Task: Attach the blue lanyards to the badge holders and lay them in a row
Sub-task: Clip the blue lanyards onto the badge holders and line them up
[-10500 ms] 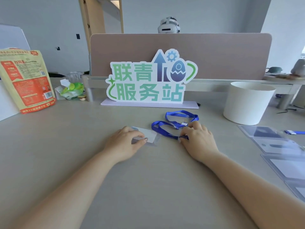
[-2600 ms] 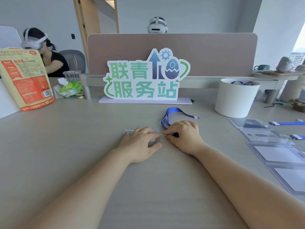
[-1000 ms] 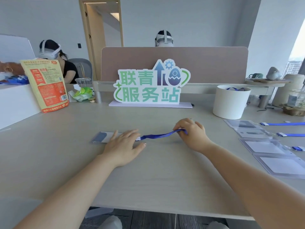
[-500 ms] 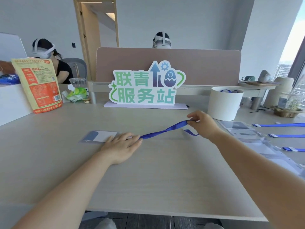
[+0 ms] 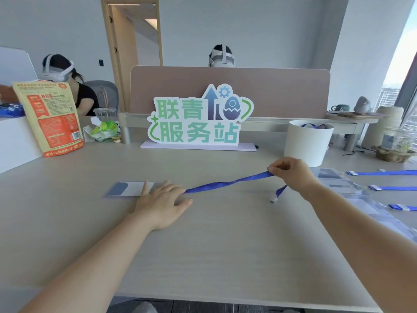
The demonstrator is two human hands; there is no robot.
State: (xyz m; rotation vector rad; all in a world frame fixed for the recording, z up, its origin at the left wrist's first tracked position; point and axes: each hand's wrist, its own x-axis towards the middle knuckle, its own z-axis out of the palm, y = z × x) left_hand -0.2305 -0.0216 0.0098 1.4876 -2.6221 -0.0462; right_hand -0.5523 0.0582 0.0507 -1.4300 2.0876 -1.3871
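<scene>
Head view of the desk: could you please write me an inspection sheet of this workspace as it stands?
Surface: pale desk, flat.
Job's things: badge holder flat under the left hand; blue lanyard stretched from it to the right hand; more holders and lanyards in a row at right.
Clutter: orange pouch, white bucket, standing sign.
Hands: left hand presses the holder, fingers straight; right hand pinches the lanyard.
Cables: perhaps a thin dark cord beyond the bucket.
Surroundings: two people in headsets behind a divider; window at right.
</scene>
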